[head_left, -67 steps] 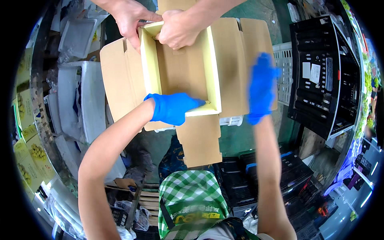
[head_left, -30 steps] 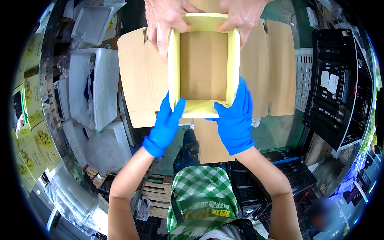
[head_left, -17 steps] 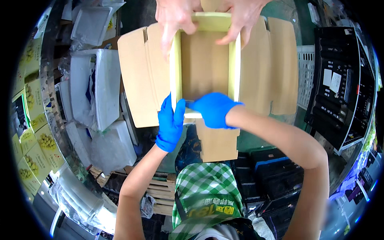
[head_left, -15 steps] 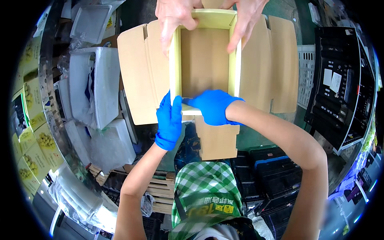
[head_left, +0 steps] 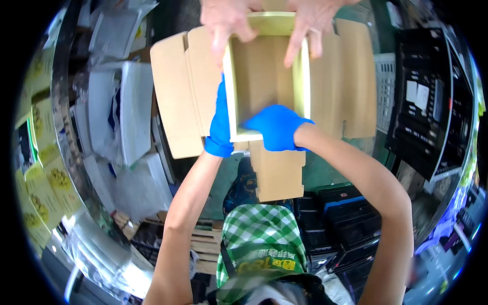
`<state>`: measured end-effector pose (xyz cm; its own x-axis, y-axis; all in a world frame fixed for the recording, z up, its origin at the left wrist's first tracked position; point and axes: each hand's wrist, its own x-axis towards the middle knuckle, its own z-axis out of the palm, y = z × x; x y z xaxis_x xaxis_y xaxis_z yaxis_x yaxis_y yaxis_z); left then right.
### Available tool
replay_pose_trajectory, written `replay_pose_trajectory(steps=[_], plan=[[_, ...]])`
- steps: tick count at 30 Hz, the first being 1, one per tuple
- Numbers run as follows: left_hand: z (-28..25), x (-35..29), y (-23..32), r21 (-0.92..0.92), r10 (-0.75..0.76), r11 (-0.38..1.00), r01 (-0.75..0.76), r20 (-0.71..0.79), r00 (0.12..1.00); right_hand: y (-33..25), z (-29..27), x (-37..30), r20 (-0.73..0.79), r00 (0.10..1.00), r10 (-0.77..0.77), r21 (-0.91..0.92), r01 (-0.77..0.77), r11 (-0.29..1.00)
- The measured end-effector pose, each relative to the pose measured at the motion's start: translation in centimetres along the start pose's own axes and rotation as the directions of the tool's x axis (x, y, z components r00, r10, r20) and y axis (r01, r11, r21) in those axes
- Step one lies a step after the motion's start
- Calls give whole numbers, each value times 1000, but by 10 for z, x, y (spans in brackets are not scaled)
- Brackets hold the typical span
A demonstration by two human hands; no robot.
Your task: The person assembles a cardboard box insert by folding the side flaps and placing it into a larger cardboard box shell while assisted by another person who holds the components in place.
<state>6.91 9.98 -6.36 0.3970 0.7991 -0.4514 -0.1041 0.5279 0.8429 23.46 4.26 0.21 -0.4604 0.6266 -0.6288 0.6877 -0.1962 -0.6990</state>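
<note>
The yellow-walled box (head_left: pixel 303 81) lies straight ahead of you, between your two hands and those of a person opposite. Your left hand (head_left: pixel 221 122) lies along the outside of its left wall, toward the near corner, seen edge-on; its fingers look straightened, laid against the wall and not wrapped round it. Your right hand (head_left: pixel 278 127) reaches over the near wall into the box, back of the glove up, fingers aimed at the near left corner; they blur there, so I cannot tell how bent they are or whether they grasp anything. At the far end, one co-worker hand (head_left: pixel 229 20) covers the left corner and the other co-worker hand (head_left: pixel 314 23) the right, its fingers over the wall. Under and around the box you have brown cardboard flaps, a left flap (head_left: pixel 175 96), a right flap (head_left: pixel 356 81) and a near flap (head_left: pixel 278 175) pointing toward your checked apron (head_left: pixel 262 234)
</note>
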Motion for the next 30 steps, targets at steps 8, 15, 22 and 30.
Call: replay_pose_trajectory(steps=[8, 15, 22, 30], plan=[[22, -13, 11, -160, -151, 970, 180, 181, 972, 3, 15, -9, -218, 976, -4, -118, -22, 993], [-17, -56, -13, -8, -166, 986, 166, -61, 984, -7, 30, -11, -449, 879, -161, -215, 69, 974], [-38, -64, -29, 231, -122, 966, 115, 15, 992, -16, 40, -14, -441, 895, -73, -251, -45, 967], [-27, -64, -15, 588, 42, 808, -47, 22, 999, -5, 57, -78, -945, 173, 277, 295, 91, 951]])
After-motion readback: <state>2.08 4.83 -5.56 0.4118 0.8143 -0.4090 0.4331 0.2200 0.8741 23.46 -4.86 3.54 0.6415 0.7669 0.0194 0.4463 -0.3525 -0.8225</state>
